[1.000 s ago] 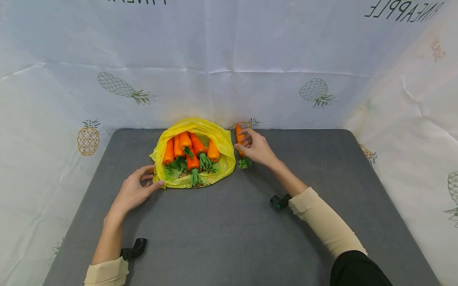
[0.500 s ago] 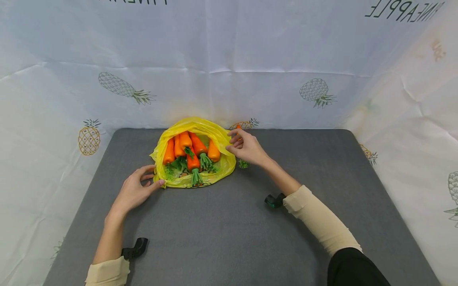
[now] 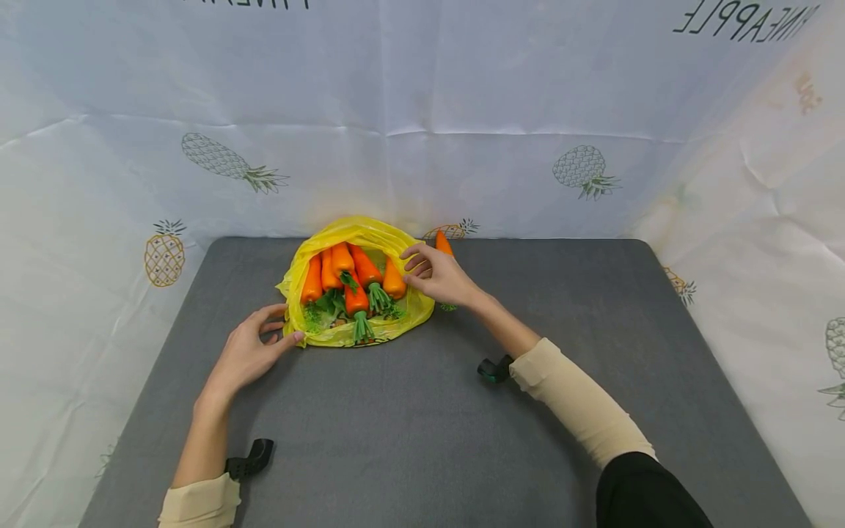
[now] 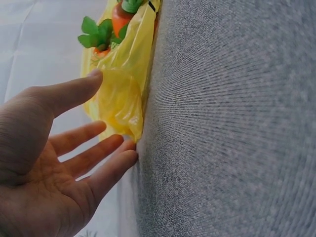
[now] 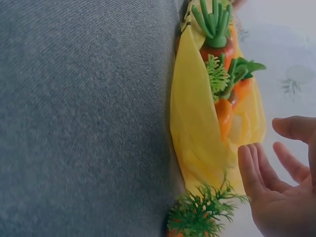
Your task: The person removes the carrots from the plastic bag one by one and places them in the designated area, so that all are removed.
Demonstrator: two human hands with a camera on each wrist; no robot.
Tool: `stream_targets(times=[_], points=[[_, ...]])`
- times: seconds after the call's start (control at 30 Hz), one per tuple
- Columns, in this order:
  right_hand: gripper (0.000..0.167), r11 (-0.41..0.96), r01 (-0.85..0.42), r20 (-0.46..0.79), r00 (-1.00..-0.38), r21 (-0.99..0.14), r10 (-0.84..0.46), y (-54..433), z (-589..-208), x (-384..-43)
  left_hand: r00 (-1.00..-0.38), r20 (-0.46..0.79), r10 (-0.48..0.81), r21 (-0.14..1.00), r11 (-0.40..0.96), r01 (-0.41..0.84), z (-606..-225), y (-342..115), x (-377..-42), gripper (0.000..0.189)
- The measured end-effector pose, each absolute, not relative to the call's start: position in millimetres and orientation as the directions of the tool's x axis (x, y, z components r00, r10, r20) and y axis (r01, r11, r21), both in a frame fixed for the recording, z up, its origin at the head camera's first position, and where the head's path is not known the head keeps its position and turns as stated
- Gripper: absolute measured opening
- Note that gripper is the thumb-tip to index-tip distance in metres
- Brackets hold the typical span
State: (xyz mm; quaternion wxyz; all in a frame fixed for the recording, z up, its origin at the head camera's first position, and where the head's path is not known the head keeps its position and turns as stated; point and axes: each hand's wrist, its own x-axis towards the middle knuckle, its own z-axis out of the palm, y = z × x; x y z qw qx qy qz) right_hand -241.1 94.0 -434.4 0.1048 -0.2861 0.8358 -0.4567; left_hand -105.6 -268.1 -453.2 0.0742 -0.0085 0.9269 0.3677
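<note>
A yellow plastic bag (image 3: 417,312) lies on the table with its mouth facing me, and several orange carrots with green tops, such as one carrot (image 3: 356,299) in front, are inside. My left hand (image 3: 247,352) is at the bag's left edge; in the left wrist view its thumb and spread fingers (image 4: 106,168) are beside the yellow film. My right hand (image 3: 444,279) hovers at the bag's right rim with relaxed fingers, holding nothing. Outside the bag, a loose carrot (image 3: 443,243) is partly hidden behind the right hand; its feathery leaves (image 5: 202,210) show in the right wrist view.
The grey table (image 3: 422,440) has its far edge just behind the bag. A white cloth (image 3: 422,95) with pineapple prints hangs behind and at both sides. Black wrist devices, like the one on the left wrist (image 3: 249,459), stick out over the table.
My right hand has moved left, from beside the loose carrot to the bag's right rim. The loose carrot stays on the table. My left hand and the bag look unchanged.
</note>
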Motion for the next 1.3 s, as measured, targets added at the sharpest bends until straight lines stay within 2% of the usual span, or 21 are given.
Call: stream_targets(times=[0.27,0.73,0.97,1.3], points=[[0.043,0.394,-0.397,0.08,-0.781,-0.829,-0.619,85.3,-440.3,-243.5,-0.988,-0.147,0.043,0.675,0.735,-0.069,-453.0,-268.2,-106.5,0.077],[0.035,0.456,-0.389,0.044,-0.797,-0.801,-0.603,76.4,-449.8,-249.5,-0.988,-0.151,0.041,0.664,0.744,-0.071,-453.5,-268.1,-107.3,0.078],[0.037,0.507,-0.39,0.024,-0.81,-0.769,-0.586,73.3,-452.3,-251.8,-0.987,-0.153,0.042,0.664,0.744,-0.071,-453.6,-268.3,-107.5,0.078],[0.042,0.527,-0.43,0.027,-0.792,-0.733,-0.61,67.8,-457.6,-253.1,-0.988,-0.145,0.049,0.667,0.742,-0.061,-453.5,-268.5,-106.5,0.077]])
